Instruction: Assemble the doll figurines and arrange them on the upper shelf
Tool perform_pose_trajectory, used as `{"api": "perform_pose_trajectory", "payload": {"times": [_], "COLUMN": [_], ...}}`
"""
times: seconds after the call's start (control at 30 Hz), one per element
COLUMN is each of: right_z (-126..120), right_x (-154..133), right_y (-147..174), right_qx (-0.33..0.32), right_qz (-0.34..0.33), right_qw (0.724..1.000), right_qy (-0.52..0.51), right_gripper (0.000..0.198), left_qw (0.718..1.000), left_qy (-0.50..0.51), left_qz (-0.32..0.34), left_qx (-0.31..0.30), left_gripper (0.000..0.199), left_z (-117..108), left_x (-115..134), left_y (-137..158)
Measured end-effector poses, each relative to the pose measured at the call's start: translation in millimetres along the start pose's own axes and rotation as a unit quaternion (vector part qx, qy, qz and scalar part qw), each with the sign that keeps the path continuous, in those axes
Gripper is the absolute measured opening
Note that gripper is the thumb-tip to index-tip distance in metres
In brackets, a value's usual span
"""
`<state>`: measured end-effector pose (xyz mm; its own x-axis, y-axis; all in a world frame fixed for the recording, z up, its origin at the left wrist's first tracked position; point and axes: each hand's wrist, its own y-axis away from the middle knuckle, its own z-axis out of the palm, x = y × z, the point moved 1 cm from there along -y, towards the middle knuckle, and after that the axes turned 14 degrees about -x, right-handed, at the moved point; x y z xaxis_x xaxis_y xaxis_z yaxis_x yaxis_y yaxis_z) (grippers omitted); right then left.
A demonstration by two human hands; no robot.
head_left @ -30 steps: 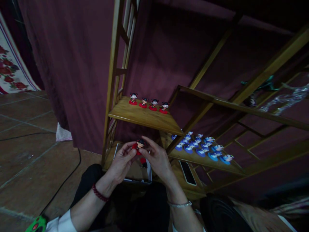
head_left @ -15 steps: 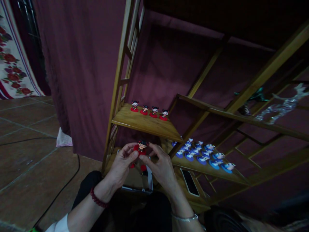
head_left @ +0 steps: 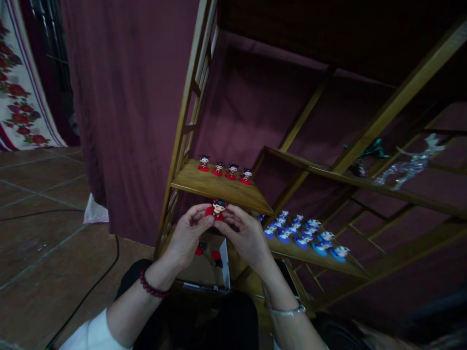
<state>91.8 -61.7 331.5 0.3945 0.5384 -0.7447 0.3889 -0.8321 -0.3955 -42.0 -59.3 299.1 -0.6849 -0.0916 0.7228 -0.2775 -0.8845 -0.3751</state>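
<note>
Between my two hands is a small figurine (head_left: 218, 208) with black hair and a red round base, its front turned toward me. My left hand (head_left: 189, 233) pinches the base from the left, and my right hand (head_left: 246, 236) grips it from the right. Just above, several similar red-based figurines (head_left: 232, 171) stand in a row on a wooden shelf (head_left: 219, 188). Below my hands lies an open box (head_left: 225, 262) holding red-based figurines (head_left: 216, 256), partly hidden by my left hand.
Several blue-based figurines (head_left: 302, 238) stand on a lower shelf to the right. A phone (head_left: 286, 277) lies beneath them, partly behind my right arm. A clear deer ornament (head_left: 412, 165) is farther right. A purple curtain (head_left: 134, 121) hangs at left, and a black cable (head_left: 95, 296) crosses the tiled floor.
Both hands have lifted the figurine slightly up and toward the shelf, and it now sits more upright. My right forearm covers more of the phone. The view has shifted a little.
</note>
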Motion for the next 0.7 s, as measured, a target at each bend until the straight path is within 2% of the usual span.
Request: {"api": "perform_pose_trajectory", "payload": {"times": [0.2, 0.33, 0.53, 0.63, 0.7], "right_z": [-7, -11, -15, -18, -20], "right_x": [-2, -4, -6, -4, -2], "right_y": [-11, -20, -36, -46, -55], "right_qx": [0.011, 0.014, 0.010, 0.014, 0.016], "right_qz": [0.022, 0.027, 0.006, 0.006, 0.012], "right_qw": [0.999, 0.997, 0.996, 0.995, 0.995], "right_qy": [-0.046, -0.064, -0.085, -0.096, -0.099], "right_gripper": [0.048, 0.048, 0.045, 0.045, 0.045], "left_qw": [1.000, 0.999, 0.997, 0.993, 0.980], "left_qy": [-0.014, -0.026, -0.074, -0.113, -0.186], "left_qz": [0.015, 0.021, 0.026, 0.041, 0.063], "left_qx": [-0.012, -0.030, -0.005, -0.009, -0.018], "left_gripper": [0.033, 0.033, 0.039, 0.039, 0.035], "left_z": [2, 2, 4, 2, -1], "left_x": [6, 11, 22, 26, 29], "left_y": [-7, -12, -21, -25, -28]}}
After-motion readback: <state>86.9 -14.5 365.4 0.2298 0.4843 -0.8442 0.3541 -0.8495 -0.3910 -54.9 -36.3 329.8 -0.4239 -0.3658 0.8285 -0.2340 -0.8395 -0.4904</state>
